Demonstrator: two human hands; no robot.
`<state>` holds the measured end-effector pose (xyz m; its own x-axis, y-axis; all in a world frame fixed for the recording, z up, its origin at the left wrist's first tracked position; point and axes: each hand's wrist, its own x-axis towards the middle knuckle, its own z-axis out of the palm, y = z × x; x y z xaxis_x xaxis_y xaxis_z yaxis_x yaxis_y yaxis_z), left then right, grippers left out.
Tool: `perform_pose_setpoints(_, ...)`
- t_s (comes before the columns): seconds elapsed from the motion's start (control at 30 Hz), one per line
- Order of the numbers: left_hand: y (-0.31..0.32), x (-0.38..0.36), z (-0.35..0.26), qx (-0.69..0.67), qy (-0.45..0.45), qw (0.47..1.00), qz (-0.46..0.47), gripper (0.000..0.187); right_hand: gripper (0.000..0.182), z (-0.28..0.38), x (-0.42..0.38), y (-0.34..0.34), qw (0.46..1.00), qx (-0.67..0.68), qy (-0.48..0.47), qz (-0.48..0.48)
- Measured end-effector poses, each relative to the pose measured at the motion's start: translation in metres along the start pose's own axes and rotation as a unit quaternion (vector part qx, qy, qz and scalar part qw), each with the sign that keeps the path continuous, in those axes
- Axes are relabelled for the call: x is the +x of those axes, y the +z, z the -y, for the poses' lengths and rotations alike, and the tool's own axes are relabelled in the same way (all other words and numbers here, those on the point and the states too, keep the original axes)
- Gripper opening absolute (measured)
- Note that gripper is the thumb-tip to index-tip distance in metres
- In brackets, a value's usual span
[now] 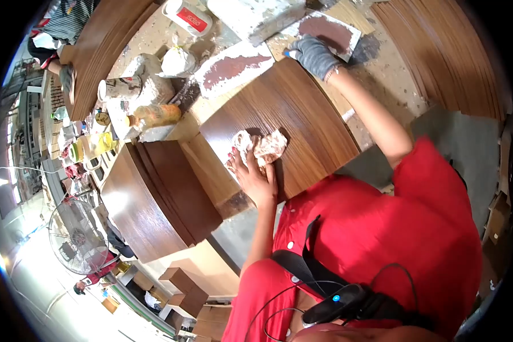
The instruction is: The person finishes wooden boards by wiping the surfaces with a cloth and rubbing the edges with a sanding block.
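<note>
A brown wood-grain panel [319, 131] lies in front of me on the worktable. My left hand [257, 181], bare, presses a crumpled, stained white cloth [271, 147] onto the panel's face, its fingers over the near side of the cloth. At the panel's far corner is my right hand [316, 56], in a grey glove, its fingers bent round the edge; a small bit of blue shows at the fingertips. Beside that hand are two white boards, one [236, 71] to its left and one [328, 34] behind it, both smeared with reddish-brown paste.
Stacked brown panels stand at the left [154, 199], upper left [105, 45] and upper right [439, 51]. A white tub [188, 17], a tied white bag [178, 61] and an orange-stained bottle [157, 115] sit on the spattered table. Further off are a fan [78, 235] and other people.
</note>
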<state>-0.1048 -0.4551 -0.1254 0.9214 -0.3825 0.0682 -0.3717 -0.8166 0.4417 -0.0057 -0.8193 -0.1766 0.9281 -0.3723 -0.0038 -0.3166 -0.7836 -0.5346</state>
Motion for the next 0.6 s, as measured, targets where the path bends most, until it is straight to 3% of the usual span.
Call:
perform_pose_setpoints(0.07, 0.002, -0.003, 0.003, -0.034, -0.028, 0.999, 0.022, 0.062, 0.034, -0.006, -0.007, 0.010, 0.995, 0.011, -0.027, -0.091)
perform_pose_setpoints(0.13, 0.004, -0.005, 0.007, -0.009, 0.000, 1.000, 0.007, 0.063, 0.035, 0.002, -0.017, 0.008, 0.996, 0.050, 0.037, -0.060)
perform_pose_setpoints(0.5, 0.003, -0.015, 0.006, -0.010, 0.044, 0.998, -0.036, 0.052, 0.029, 0.011, -0.188, -0.017, 0.990, 0.030, 0.098, -0.096)
perform_pose_setpoints(0.53, 0.008, -0.015, 0.010, -0.004, 0.051, 0.998, -0.045, 0.052, 0.028, 0.011, -0.207, -0.022, 0.985, 0.107, 0.124, -0.059)
perform_pose_setpoints(0.6, 0.007, -0.016, 0.009, -0.006, 0.045, 0.998, -0.043, 0.051, 0.027, 0.011, -0.248, -0.025, 0.993, 0.033, 0.048, -0.105)
